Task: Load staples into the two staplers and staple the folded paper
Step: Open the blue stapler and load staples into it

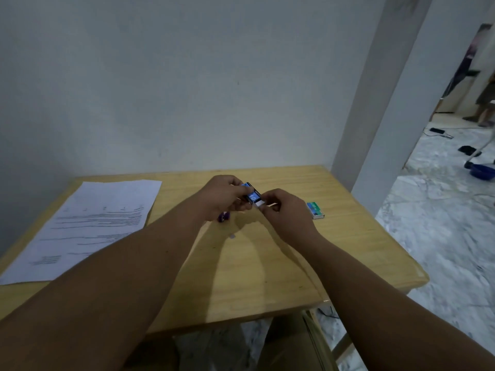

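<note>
My left hand (222, 196) grips a small blue staple box (251, 194) above the middle of the wooden table (267, 263). My right hand (284, 212) pinches the white inner tray (259, 203) that sticks out of the box's right end. A purple stapler (223, 217) lies on the table, mostly hidden under my left hand. A printed white paper (93, 223) lies flat at the left of the table. A second stapler is not in view.
A green staple box (315, 210) lies at the table's right side. A small white scrap (232, 236) sits near the middle. The wall stands just behind the table. At far right, a person stands on the marble floor beyond a white pillar (375, 103).
</note>
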